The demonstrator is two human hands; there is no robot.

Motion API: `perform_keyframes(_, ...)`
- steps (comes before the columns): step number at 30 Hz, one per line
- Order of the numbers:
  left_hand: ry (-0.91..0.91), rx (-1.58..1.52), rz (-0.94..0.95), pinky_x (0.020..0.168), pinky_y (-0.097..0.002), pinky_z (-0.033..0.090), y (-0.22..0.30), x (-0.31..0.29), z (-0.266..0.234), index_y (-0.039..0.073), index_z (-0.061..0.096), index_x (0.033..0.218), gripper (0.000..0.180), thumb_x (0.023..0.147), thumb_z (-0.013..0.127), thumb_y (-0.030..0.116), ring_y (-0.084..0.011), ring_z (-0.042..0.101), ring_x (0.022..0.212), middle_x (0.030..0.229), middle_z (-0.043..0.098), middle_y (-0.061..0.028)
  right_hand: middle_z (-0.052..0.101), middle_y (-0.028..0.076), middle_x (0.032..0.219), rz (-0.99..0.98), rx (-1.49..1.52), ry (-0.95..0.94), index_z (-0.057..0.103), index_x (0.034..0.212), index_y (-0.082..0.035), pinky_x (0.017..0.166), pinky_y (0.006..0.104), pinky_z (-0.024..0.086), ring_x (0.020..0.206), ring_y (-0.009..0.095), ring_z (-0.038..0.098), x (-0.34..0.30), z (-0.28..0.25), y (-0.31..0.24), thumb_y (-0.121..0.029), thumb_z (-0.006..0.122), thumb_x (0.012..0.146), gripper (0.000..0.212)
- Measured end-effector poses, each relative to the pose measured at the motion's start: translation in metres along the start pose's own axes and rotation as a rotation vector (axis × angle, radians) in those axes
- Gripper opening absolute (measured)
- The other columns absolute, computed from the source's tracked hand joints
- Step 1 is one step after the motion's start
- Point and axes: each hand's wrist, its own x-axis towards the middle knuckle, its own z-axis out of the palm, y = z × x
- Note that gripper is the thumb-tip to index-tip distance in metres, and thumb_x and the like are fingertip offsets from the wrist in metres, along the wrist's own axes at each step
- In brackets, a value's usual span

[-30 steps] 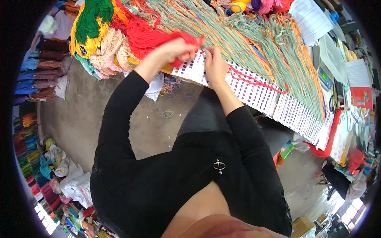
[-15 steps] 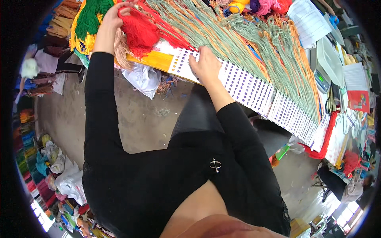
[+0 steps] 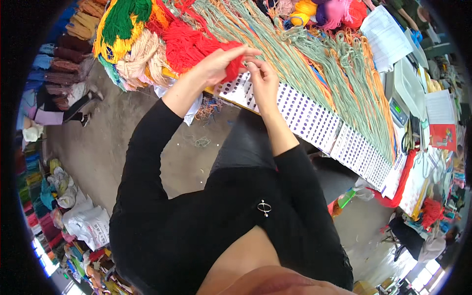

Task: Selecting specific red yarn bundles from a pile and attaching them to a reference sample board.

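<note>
My left hand (image 3: 220, 65) is over the near edge of the table, its fingers stretched to the right and a bunch of red thread (image 3: 233, 70) caught in its grasp. Close beside it, my right hand (image 3: 265, 82) has thumb and forefinger pinched at the left hand's fingertips; what lies in that pinch is too small to make out. Beneath both hands is a white card with rows of dark dots (image 3: 305, 112), running along the table edge. Long green and orange threads (image 3: 295, 64) spread behind it. A red thread pile (image 3: 189, 46) lies left of my hands.
At the table's left end are green skeins (image 3: 129, 22), yellow ones and a beige skein (image 3: 146, 56). Balls of yarn (image 3: 305, 11) sit at the back. To the right are paper sheets (image 3: 386, 37), a scale (image 3: 398, 112) and a red thread bundle (image 3: 407, 179).
My left hand has come from the far-left pile rightward and nearer, bringing red thread to my right hand. The right hand has lifted off the card and closed into a pinch.
</note>
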Motion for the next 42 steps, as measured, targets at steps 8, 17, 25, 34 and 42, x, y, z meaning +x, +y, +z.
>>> perform_keyframes(8,-0.229,-0.209,-0.022,0.072,-0.0319,0.053,-0.006,0.015,0.000,-0.003,0.048,0.121,0.045,0.096,0.040,0.033,-0.0187,0.060,0.093,0.107,0.060,-0.0116,0.057,0.001,0.073,0.150,0.302,-0.048,0.055,0.091,0.000,0.057,0.0192,0.039,0.058,0.006,0.048,0.003,-0.003,-0.021,-0.013,0.050,0.093,0.014)
perform_keyframes(17,-0.117,-0.330,0.023,0.077,-0.0304,0.051,-0.001,0.008,0.000,-0.001,0.049,0.121,0.042,0.095,0.043,0.032,-0.0165,0.057,0.089,0.107,0.055,-0.0111,0.061,0.007,0.076,0.278,0.469,-0.042,0.050,0.088,-0.002,0.054,0.0202,0.039,0.057,0.010,0.055,-0.006,-0.017,-0.043,-0.015,0.047,0.094,0.015)
perform_keyframes(25,-0.044,-0.133,0.102,0.060,-0.0192,0.043,0.012,0.003,0.007,-0.001,0.049,0.123,0.041,0.097,0.039,0.029,-0.0043,0.044,0.059,0.078,0.055,0.0003,0.059,0.007,0.071,0.256,0.419,-0.017,0.048,0.087,-0.003,0.055,0.0218,0.041,0.056,0.012,0.055,-0.011,-0.026,-0.039,-0.018,0.044,0.095,0.018)
perform_keyframes(34,-0.026,-0.049,0.110,0.051,-0.0176,0.040,0.016,0.005,0.013,-0.001,0.050,0.121,0.042,0.097,0.038,0.031,-0.0040,0.049,0.059,0.073,0.057,0.0019,0.057,0.006,0.067,0.228,0.361,-0.016,0.047,0.088,-0.003,0.055,0.0220,0.040,0.056,0.012,0.055,-0.012,-0.027,-0.043,-0.018,0.042,0.096,0.018)
perform_keyframes(42,-0.001,0.202,0.120,0.043,-0.0166,0.032,0.017,0.002,0.008,0.000,0.059,0.101,0.043,0.097,0.037,0.037,-0.0054,0.046,0.049,0.069,0.058,-0.0013,0.055,0.001,0.063,0.436,0.355,-0.383,0.059,0.093,-0.002,0.056,0.0213,0.040,0.056,0.010,0.055,-0.013,-0.029,-0.058,-0.022,0.055,0.090,0.020)
